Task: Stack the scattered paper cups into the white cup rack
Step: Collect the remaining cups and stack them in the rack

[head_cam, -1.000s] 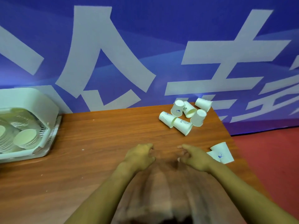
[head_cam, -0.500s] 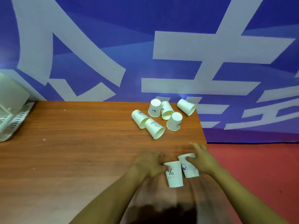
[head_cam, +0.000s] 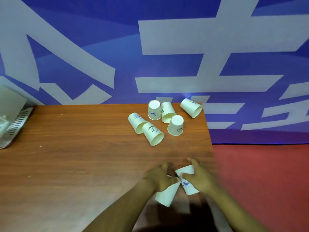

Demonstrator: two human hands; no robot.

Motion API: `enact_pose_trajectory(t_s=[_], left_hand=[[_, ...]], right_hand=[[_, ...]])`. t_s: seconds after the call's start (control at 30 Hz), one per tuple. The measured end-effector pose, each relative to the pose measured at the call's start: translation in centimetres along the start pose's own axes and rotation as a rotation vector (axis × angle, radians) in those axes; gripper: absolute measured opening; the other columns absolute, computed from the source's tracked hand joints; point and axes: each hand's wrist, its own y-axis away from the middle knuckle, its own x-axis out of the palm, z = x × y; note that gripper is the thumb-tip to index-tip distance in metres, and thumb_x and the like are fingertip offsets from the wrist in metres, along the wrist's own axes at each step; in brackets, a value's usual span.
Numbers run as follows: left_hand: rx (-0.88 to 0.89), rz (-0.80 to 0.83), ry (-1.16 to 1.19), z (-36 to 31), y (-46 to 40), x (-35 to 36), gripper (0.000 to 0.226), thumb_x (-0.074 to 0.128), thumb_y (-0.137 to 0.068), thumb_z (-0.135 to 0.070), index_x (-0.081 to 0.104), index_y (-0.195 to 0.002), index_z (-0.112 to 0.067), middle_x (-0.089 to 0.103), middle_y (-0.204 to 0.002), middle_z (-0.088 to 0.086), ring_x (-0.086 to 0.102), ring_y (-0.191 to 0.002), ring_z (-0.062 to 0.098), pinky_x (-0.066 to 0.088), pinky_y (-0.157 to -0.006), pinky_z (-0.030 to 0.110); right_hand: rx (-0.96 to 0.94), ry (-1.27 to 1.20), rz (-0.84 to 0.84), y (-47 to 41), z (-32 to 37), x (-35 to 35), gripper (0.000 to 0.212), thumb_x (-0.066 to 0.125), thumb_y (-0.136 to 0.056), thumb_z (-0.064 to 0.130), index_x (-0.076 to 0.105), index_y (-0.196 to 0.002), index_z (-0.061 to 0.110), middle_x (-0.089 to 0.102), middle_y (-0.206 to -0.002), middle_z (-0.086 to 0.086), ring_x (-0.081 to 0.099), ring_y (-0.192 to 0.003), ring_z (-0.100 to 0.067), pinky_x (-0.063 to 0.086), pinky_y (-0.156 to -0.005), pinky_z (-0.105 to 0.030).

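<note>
Near the table's front right edge, my left hand [head_cam: 158, 178] grips a white paper cup [head_cam: 166, 195] that tilts with its mouth toward me. My right hand [head_cam: 201, 177] grips a second paper cup [head_cam: 186, 180] with a blue logo, right beside the first; the two cups touch. Both are blurred. Several more paper cups lie scattered at the table's far right: one on its side [head_cam: 153, 133], one upside down [head_cam: 175, 125], another near the corner [head_cam: 191, 108]. Only a corner of the white cup rack [head_cam: 12, 121] shows at the far left edge.
The wooden table [head_cam: 75, 156] ends at the right at about the hands' position, with red floor [head_cam: 267, 181] beyond. A blue banner with large white characters [head_cam: 184, 56] stands behind the table's far edge.
The view swung right, and the rack slid almost out of frame. My hands went from empty on the table to each holding a cup, and they have tilted the cups and drawn them together.
</note>
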Motion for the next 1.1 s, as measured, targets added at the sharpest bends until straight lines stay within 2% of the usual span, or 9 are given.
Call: enact_pose_trajectory(t_s=[0.17,0.27,0.37,0.6,0.77,0.87,0.97,1.1], left_hand=[[0.013,-0.042,0.022,0.1,0.2,-0.3,0.062,0.062,-0.082,-0.051,0.041,-0.137,-0.029,0.051,-0.135,-0.001,0.050,-0.122,0.020,0.040,-0.098,0.029],[0.023,-0.066,0.054,1.1,0.6,-1.1,0.065,0.068,-0.077,-0.052,0.047,-0.132,-0.027,0.053,-0.133,-0.001,0.052,-0.118,0.019,0.043,-0.094,0.027],[0.016,-0.093,0.030,2.2,1.4,-2.6,0.072,0.072,-0.068,-0.059,0.051,-0.129,-0.028,0.055,-0.130,-0.003,0.053,-0.116,0.018,0.046,-0.095,0.031],[0.021,-0.291,0.001,5.3,4.5,-6.4,0.067,0.078,-0.069,-0.049,0.053,-0.122,-0.017,0.047,-0.119,0.003,0.050,-0.109,0.020,0.044,-0.089,0.030],[0.071,-0.336,0.048,8.0,7.0,-6.9,0.061,0.080,-0.067,-0.043,0.055,-0.118,-0.018,0.044,-0.112,0.001,0.049,-0.101,0.016,0.045,-0.088,0.030],[0.111,-0.351,0.033,10.0,8.3,-7.4,0.064,0.081,-0.067,-0.040,0.053,-0.120,-0.016,0.042,-0.113,0.000,0.048,-0.103,0.016,0.044,-0.086,0.028],[0.147,-0.391,0.011,12.4,9.5,-8.7,0.067,0.081,-0.065,-0.041,0.049,-0.118,-0.015,0.038,-0.110,-0.003,0.049,-0.100,0.017,0.042,-0.081,0.027],[0.203,-0.449,0.039,16.9,11.6,-11.7,0.068,0.080,-0.064,-0.038,0.046,-0.117,-0.014,0.039,-0.110,-0.003,0.049,-0.098,0.018,0.043,-0.080,0.028]], right_hand=[[-0.031,0.021,0.008,-0.4,0.5,-0.5,0.074,0.068,-0.080,0.037,0.031,-0.144,0.028,0.043,-0.140,-0.002,0.051,-0.119,-0.019,0.045,-0.096,-0.033],[-0.060,0.027,-0.013,-0.3,1.4,-1.1,0.073,0.067,-0.082,0.036,0.030,-0.144,0.029,0.043,-0.140,-0.001,0.053,-0.116,-0.019,0.046,-0.091,-0.030],[-0.114,0.050,-0.053,0.3,2.6,-1.6,0.072,0.067,-0.083,0.033,0.030,-0.145,0.028,0.044,-0.138,-0.004,0.053,-0.115,-0.020,0.043,-0.090,-0.028],[-0.270,0.077,-0.114,2.7,6.6,-0.7,0.076,0.069,-0.080,0.025,0.030,-0.145,0.030,0.039,-0.138,-0.003,0.046,-0.123,-0.019,0.040,-0.095,-0.028],[-0.304,0.181,-0.118,4.2,9.1,1.2,0.081,0.070,-0.077,0.028,0.027,-0.146,0.030,0.034,-0.135,-0.002,0.048,-0.122,-0.023,0.043,-0.096,-0.033],[-0.279,0.224,-0.111,5.4,10.4,3.0,0.083,0.071,-0.077,0.029,0.025,-0.146,0.029,0.030,-0.132,0.000,0.049,-0.118,-0.022,0.042,-0.095,-0.029],[-0.282,0.231,-0.139,6.3,12.2,4.7,0.081,0.073,-0.074,0.029,0.030,-0.143,0.025,0.027,-0.120,0.004,0.051,-0.110,-0.020,0.040,-0.090,-0.023],[-0.274,0.240,-0.194,7.3,16.6,7.9,0.075,0.075,-0.072,0.035,0.038,-0.136,0.024,0.028,-0.121,0.003,0.053,-0.108,-0.021,0.044,-0.091,-0.028]])
